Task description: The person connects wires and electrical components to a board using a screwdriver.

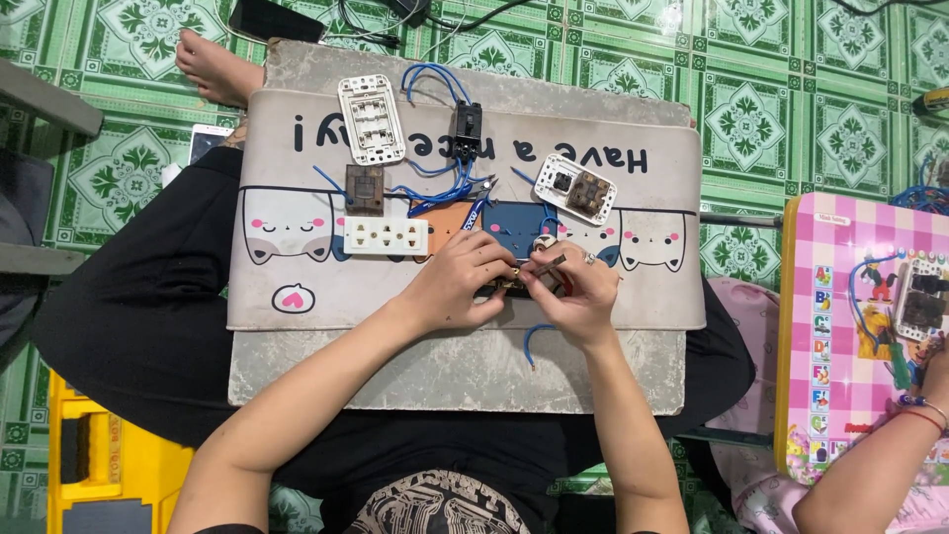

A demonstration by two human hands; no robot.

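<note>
Both hands meet at the middle of the table [455,381], a grey board across the person's lap under a cartoon-cat mat [287,247]. The left hand [457,282] curls round a small dark switch part [504,288], mostly hidden, so its long axis cannot be told. The right hand [578,292] pinches a thin screwdriver [547,265], its long axis slanting from upper right down-left, tip toward the part. Just beyond lie a white socket strip [386,235], blue wires [440,193] and a white switch plate [371,119]. At far right, another person's hand [934,371] rests on a pink table [840,297].
</note>
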